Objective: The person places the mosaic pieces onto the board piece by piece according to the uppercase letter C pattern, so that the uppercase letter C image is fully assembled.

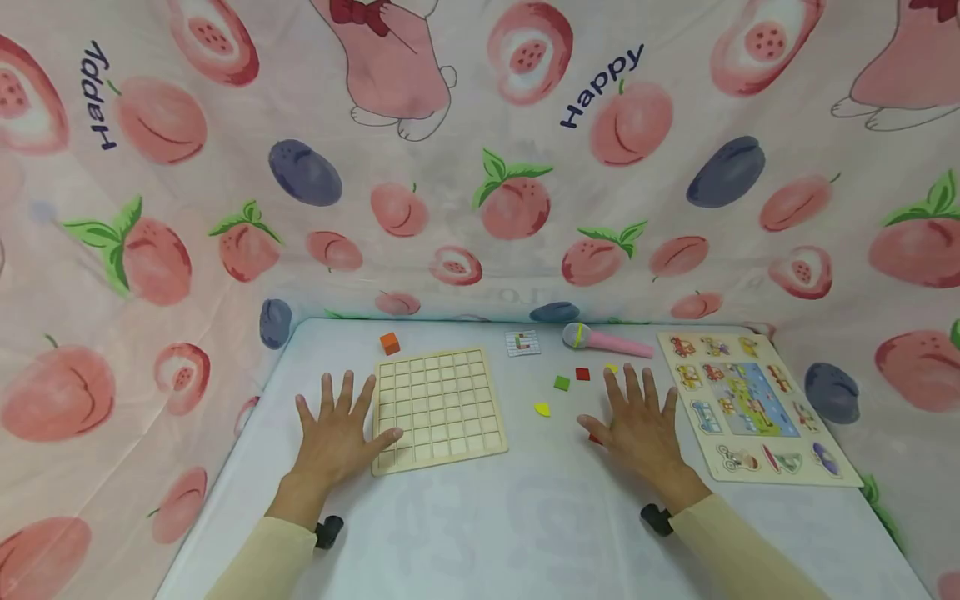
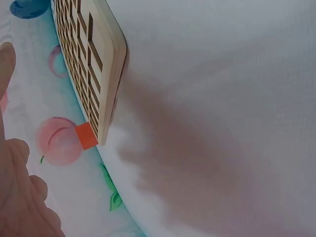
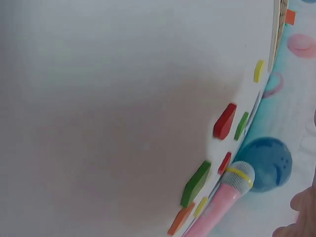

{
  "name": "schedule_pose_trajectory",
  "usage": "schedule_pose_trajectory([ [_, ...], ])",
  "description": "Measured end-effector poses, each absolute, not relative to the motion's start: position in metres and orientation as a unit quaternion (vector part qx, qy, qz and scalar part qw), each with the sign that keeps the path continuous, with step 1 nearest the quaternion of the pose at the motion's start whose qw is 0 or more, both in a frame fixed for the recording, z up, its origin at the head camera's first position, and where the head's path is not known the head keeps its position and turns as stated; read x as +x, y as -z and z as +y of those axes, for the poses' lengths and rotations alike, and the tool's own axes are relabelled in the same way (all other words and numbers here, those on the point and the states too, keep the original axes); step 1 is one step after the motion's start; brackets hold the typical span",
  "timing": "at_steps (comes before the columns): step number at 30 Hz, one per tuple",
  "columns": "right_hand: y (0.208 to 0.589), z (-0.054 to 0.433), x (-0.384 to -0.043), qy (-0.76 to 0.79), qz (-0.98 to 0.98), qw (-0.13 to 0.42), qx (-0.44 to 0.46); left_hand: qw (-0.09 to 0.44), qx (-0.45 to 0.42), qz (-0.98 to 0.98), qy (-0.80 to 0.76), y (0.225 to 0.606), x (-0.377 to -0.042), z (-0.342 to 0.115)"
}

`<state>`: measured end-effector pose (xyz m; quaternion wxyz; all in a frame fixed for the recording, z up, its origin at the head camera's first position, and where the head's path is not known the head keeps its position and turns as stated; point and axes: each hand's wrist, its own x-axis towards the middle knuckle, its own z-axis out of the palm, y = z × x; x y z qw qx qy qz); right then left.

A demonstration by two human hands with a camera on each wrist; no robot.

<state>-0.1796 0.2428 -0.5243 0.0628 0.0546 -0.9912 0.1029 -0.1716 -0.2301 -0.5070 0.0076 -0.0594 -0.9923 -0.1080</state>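
Observation:
My left hand [image 1: 337, 429] has its fingers spread and straight over the table, holding nothing. Its thumb overlaps the left side of a square wooden grid board [image 1: 442, 407] in the head view. Spread in the same way, my right hand [image 1: 641, 425] is over small coloured pieces and grips none. Near it lie a green square [image 1: 562, 382], a red square [image 1: 582, 374] and a yellow quarter-round piece [image 1: 542, 410]. Another red piece [image 3: 225, 121] is partly hidden by the right thumb in the head view. The right wrist view also shows a larger green piece [image 3: 196, 183] and an orange piece [image 3: 180, 219].
An orange cube [image 1: 389, 342] sits behind the grid board. Along the back are a small patterned card [image 1: 522, 342] and a pink toy microphone [image 1: 618, 344]. A picture puzzle board [image 1: 840, 477] lies at the right edge. Fruit-printed cloth [image 1: 450, 167] hangs around the white table [image 1: 480, 533].

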Motion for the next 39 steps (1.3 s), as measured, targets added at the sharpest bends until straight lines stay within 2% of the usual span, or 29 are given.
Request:
schedule_pose_trajectory([
  [8,0.525,0.202,-0.187,-0.103,-0.987,0.056,0.107,0.003,-0.064,-0.99,0.122,0.519,-0.168,-0.226],
  [11,0.529,0.172,-0.186,-0.113,-0.981,0.049,0.148,-0.021,-0.071,-0.987,0.141,0.522,-0.166,-0.222],
  [14,0.532,0.141,-0.181,-0.129,-0.972,0.019,0.194,-0.058,-0.077,-0.984,0.152,0.525,-0.165,-0.218],
  [20,0.536,0.099,-0.168,-0.126,-0.953,-0.074,0.264,-0.126,-0.084,-0.974,0.167,0.531,-0.167,-0.216],
  [30,0.533,0.107,-0.143,-0.111,-0.956,-0.112,0.247,-0.157,-0.117,-0.963,0.185,0.532,-0.171,-0.209],
  [39,0.529,0.132,-0.117,-0.136,-0.959,-0.107,0.225,-0.147,-0.163,-0.959,0.179,0.534,-0.167,-0.187],
])
